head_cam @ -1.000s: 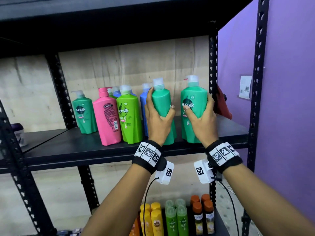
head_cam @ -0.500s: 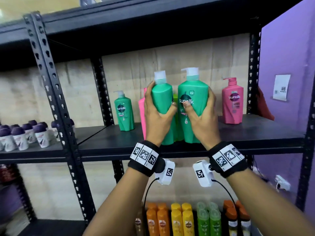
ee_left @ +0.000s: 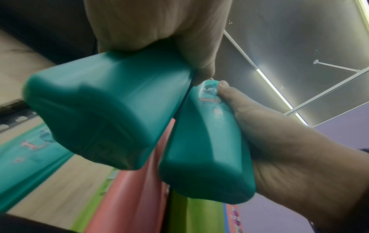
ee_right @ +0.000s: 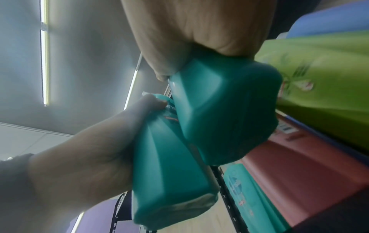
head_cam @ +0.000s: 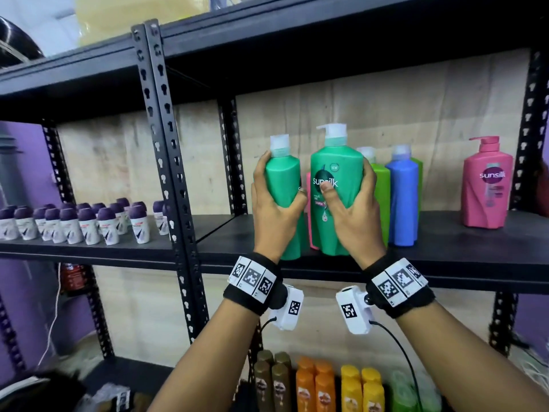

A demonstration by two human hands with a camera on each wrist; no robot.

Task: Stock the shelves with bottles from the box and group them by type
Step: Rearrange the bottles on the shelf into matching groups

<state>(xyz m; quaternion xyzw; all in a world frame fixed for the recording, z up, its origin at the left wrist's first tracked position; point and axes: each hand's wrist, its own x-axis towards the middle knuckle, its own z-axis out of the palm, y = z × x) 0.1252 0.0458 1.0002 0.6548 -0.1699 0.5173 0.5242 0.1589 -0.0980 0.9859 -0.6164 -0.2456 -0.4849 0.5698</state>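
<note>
Two teal-green pump bottles are held side by side, touching, at the front edge of the black shelf [head_cam: 445,257], toward the left end of its right bay. The left hand [head_cam: 274,217] wraps round the left teal bottle [head_cam: 283,185], which is turned so its label faces away; the right hand [head_cam: 353,221] grips the right teal bottle [head_cam: 337,173], thumb across its Sunsilk label. From the wrist views both bottle bases are seen from below, apparently clear of the shelf. A second ago the same pair stood further right along the shelf, in front of a row of mixed colours; they have since been carried leftward, the grips unchanged. Behind them now stand a pink bottle [head_cam: 309,215], mostly hidden, a lime bottle [head_cam: 381,197] and a blue bottle [head_cam: 401,197], with another pink pump bottle [head_cam: 487,185] well apart near the right end. This looks like a regrouping step: the greens being brought together, probably with the third green bottle hidden behind them. Purple-capped roll-ons [head_cam: 89,224] fill the neighbouring bay.
</note>
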